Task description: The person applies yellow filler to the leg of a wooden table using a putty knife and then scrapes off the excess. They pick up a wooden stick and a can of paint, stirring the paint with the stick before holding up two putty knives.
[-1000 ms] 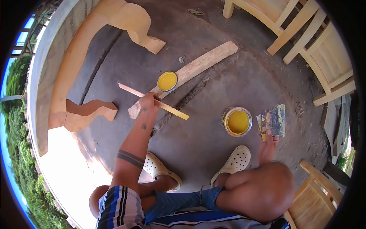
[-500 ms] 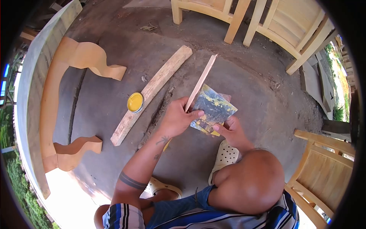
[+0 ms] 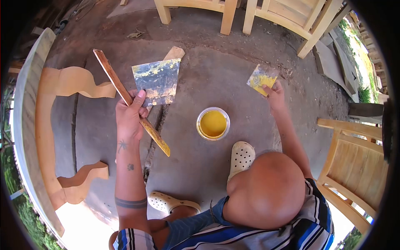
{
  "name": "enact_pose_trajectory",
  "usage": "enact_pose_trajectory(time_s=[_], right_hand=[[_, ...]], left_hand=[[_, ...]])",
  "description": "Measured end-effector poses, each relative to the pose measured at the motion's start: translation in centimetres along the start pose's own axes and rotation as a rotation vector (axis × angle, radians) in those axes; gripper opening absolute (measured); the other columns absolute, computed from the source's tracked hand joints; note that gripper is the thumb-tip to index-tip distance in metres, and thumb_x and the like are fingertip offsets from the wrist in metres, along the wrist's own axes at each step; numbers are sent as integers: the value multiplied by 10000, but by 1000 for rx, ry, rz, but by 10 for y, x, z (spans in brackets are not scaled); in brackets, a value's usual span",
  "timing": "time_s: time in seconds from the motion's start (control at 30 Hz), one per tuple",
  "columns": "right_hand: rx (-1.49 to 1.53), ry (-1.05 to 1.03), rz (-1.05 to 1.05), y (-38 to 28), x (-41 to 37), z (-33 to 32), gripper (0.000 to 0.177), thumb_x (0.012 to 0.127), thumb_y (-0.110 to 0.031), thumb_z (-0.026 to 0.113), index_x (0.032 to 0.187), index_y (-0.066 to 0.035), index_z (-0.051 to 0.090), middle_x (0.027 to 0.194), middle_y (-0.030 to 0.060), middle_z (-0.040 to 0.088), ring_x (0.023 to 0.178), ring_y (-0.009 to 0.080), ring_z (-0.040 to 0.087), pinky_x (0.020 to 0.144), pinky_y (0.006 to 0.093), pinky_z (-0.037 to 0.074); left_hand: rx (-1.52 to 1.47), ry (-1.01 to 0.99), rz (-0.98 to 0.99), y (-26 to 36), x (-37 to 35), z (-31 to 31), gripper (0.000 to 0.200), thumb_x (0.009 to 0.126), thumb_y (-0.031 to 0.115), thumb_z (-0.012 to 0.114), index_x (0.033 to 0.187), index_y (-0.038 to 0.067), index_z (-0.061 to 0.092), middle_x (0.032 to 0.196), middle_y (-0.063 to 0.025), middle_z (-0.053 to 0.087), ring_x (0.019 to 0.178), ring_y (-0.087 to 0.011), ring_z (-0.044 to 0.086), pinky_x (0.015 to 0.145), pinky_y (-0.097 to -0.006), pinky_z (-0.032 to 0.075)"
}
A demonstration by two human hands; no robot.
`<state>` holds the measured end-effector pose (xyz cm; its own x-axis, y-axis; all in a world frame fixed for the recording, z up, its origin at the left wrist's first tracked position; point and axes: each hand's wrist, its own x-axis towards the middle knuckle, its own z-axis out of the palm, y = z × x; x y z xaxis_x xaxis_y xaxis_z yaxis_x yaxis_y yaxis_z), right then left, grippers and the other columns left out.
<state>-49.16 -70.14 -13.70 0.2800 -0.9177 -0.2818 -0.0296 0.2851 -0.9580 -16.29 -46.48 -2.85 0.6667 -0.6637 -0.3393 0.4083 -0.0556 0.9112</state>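
Observation:
My left hand (image 3: 130,114) is closed around a thin wooden stick (image 3: 113,79) whose lower end is smeared yellow. The same hand pinches a flat, dark square sheet (image 3: 157,81) with yellow and pale smears, thumb on its face. Out to the right, my right hand (image 3: 276,96) grips a smaller flat sheet (image 3: 261,79) coated with yellow by its lower edge. Between the hands, an open can of yellow paste or paint (image 3: 213,123) stands on the floor.
A rough wooden plank (image 3: 174,53) lies partly behind the dark sheet. At the left is a curved wooden piece (image 3: 46,100). Wooden chairs stand at the top (image 3: 287,16) and right (image 3: 354,166). My bent knee (image 3: 266,189) is below my right arm.
My hands have moved apart, left hand leftward and right hand up and right. The small sheet is now separate from the dark one. The can, earlier by the plank, appears farther right.

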Motion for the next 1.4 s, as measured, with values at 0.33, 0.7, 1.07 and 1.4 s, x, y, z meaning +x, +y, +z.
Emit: enact_pose_trajectory(time_s=[0.33,0.7,1.07,1.4], right_hand=[[483,-238,125,-7,-40,53,345,910,-100,602,1234,-67,489,1184,79,609,1085,199,603,906,383,513],[485,-397,200,-34,-53,117,232,952,-197,558,1130,-48,577,1103,73,644,1022,178,627,880,379,532],[883,-534,277,-33,-48,106,448,974,-362,440,1301,-57,417,1118,85,543,998,211,542,811,377,476],[1172,-828,422,-49,-46,90,949,767,-816,386,1304,-36,439,1158,180,520,911,264,512,754,394,420]], left_hand=[[106,13,-67,-15,-3,7,154,869,107,676,901,50,537,700,22,503,514,-51,395,457,-196,329],[-332,-572,-25,16,9,22,258,830,173,723,974,40,555,798,-18,542,578,-76,432,509,-189,347],[124,-153,-126,-11,25,-6,156,858,117,691,870,51,550,683,25,493,515,-35,394,437,-178,320],[162,-144,-147,-19,14,4,195,821,127,736,843,26,571,709,-12,564,510,-59,426,441,-198,329]])
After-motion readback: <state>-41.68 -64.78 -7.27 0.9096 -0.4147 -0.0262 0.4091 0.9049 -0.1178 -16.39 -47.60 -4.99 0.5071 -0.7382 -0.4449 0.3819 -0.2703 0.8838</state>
